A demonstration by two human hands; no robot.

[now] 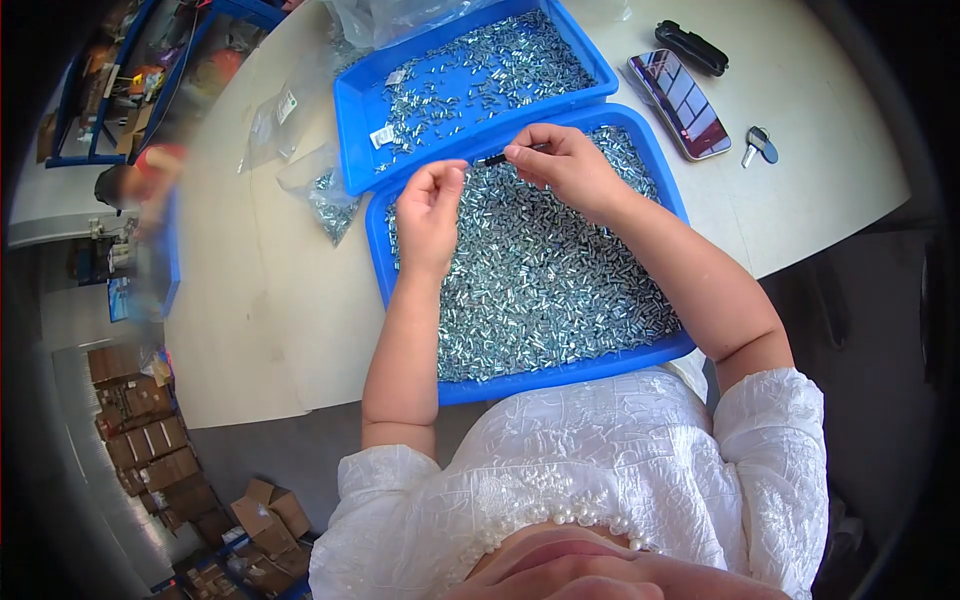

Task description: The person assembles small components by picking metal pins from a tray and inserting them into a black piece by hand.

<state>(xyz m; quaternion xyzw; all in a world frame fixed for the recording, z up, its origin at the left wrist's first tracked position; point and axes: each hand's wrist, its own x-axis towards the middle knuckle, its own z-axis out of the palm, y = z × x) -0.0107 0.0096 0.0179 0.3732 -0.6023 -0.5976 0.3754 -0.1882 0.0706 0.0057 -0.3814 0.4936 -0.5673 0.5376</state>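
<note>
My right hand [565, 170] pinches a thin black rod [496, 159] above the near blue bin [545, 378]. That bin holds a thick layer of small silvery metal pieces [540, 280]. To the left, my left hand [430, 215] is raised over the same bin, thumb and index finger pressed together close to the rod's tip. Whatever may be between those two fingertips is too small to make out. Behind, the far blue bin [350, 130] touches the near one and carries a thinner scatter of similar pieces with small white labels [382, 136].
On the pale table [260, 330] lie a phone [680, 105], a black case [692, 48] and a key [752, 150] to the right. Plastic bags [335, 205], one with metal pieces, lie left of the bins. A person [150, 175] and cardboard boxes [150, 440] are farther left.
</note>
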